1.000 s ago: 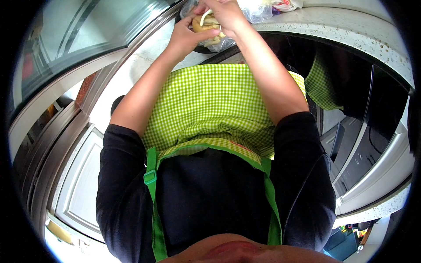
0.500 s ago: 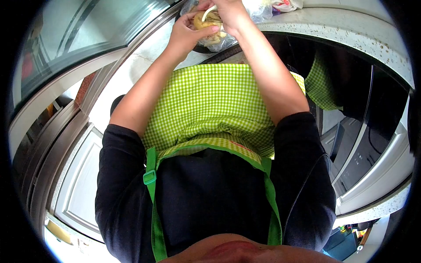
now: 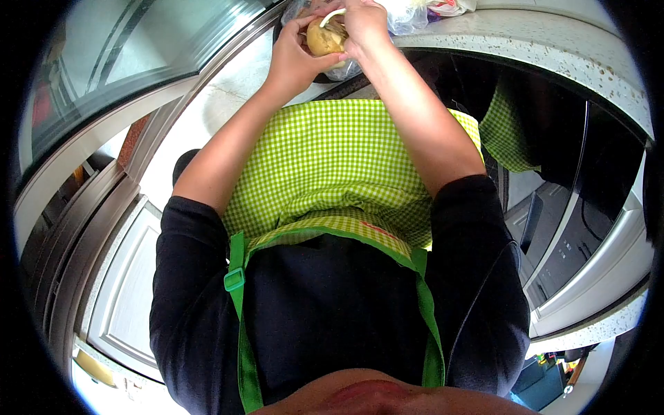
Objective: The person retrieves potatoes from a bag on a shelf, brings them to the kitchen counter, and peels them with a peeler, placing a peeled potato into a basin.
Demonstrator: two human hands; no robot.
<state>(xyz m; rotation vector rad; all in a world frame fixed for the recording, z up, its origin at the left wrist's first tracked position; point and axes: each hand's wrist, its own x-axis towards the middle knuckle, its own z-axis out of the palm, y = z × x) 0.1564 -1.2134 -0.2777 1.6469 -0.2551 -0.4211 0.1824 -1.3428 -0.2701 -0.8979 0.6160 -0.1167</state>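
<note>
At the top of the head view, my left hand (image 3: 292, 57) is wrapped around a yellow-brown potato (image 3: 322, 40), its thumb along the near side. My right hand (image 3: 366, 29) is closed against the potato's right side. From between its fingers a curved white piece (image 3: 332, 16) sticks out over the potato, looking like part of a peeler; the rest is covered by the fingers. Under both hands lies a clear plastic bag (image 3: 348, 70) in a dark round container (image 3: 321, 77), mostly hidden by my hands.
Another clear bag (image 3: 408, 16) and a red-and-white package (image 3: 451, 7) lie on the speckled counter (image 3: 526, 34) to the right. A glossy black surface (image 3: 546, 104) runs along the right side. Glass panels (image 3: 117, 48) stand at left. A green checked apron (image 3: 332, 152) covers my front.
My left hand has shifted slightly right and its thumb now reaches further under the potato. More of the potato's smooth side shows, and the peelings seen below it are mostly covered.
</note>
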